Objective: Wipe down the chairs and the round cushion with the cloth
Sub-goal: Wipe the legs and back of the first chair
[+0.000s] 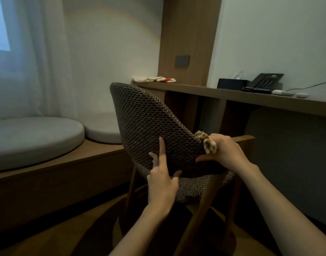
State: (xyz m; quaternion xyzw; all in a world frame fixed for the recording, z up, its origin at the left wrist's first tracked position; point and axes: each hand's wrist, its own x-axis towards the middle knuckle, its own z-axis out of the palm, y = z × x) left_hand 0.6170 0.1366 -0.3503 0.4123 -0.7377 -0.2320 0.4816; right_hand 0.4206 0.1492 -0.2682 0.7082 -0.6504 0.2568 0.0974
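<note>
Head view: the right hand (226,151) has its grip clenched on the bunched cloth (207,143) at the right edge of the chair (149,122) back. The back runs up-left from the cloth. The left hand (163,179), grip released, steadies the weave. The round cushion (34,137) lies far left.

A hotel room: phone (264,83) and tissue box (230,83) on the built-in counter (195,91) at two o'clock, sheer curtain (29,61) at ten.
</note>
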